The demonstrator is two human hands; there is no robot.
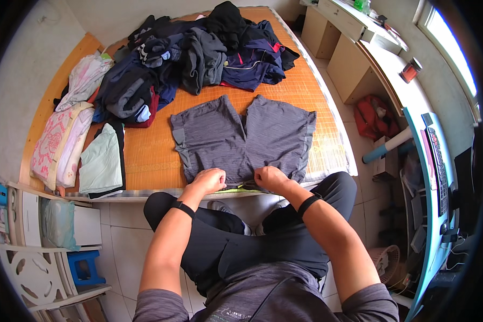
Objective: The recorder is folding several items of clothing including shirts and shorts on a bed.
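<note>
A pair of dark grey shorts (215, 141) lies spread on the bamboo mat (145, 157) of a bed, its legs pointing away from me and its waistband at the near edge. My left hand (210, 180) is curled on the left side of the waistband, with fingers closed on the cloth. On the waistband's right part, my right hand (269, 178) also grips the fabric. A bright yellow-green strip shows between the hands at the waist. Both forearms wear a black band.
Behind the shorts is a heap of dark clothes (203, 56). Folded light-green cloth (100, 161) and a pink-patterned pillow (52, 141) lie at the left. A desk (438, 161) with a keyboard stands at the right, a blue plastic stool (84, 267) at the lower left.
</note>
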